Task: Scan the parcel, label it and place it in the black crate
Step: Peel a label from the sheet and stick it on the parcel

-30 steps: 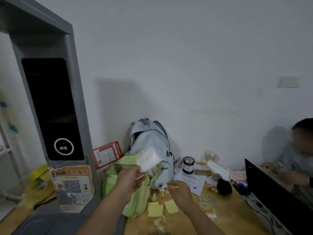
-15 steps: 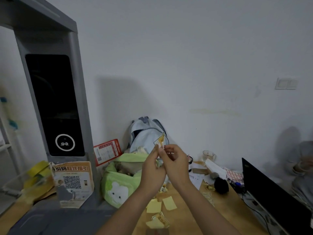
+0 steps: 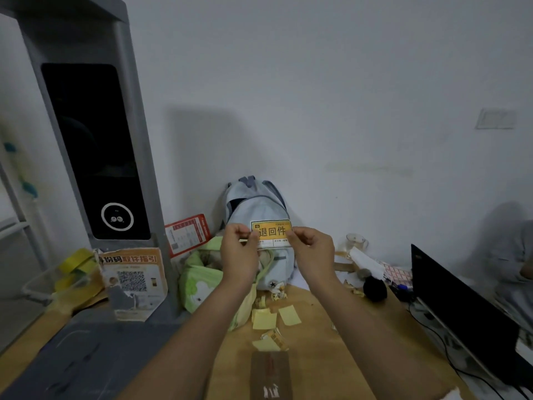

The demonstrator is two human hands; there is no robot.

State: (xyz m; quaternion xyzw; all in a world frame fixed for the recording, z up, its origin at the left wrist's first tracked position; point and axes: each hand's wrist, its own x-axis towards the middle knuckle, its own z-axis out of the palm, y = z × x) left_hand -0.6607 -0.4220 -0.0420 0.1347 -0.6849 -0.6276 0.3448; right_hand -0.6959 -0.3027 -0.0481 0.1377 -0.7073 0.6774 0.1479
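I hold an orange and white label [image 3: 271,233] with black Chinese characters up in front of me, flat and facing me. My left hand [image 3: 238,252] pinches its left edge and my right hand [image 3: 313,249] pinches its right edge. A brown parcel [image 3: 269,373] lies on the wooden table [image 3: 331,342] near the bottom of the view, below my arms. The grey scanner stand [image 3: 95,151] with its dark screen rises at the left. No black crate is in view.
A pale blue backpack [image 3: 256,203] leans on the wall behind the label, with a green bag [image 3: 202,281] beside it. Yellow backing papers [image 3: 274,316] litter the table. A black laptop [image 3: 461,307] and a seated person [image 3: 516,255] are at the right.
My hands came together and rose from the table. The small folded sticker has been spread out into a flat label held between both hands. The view tilted up slightly.
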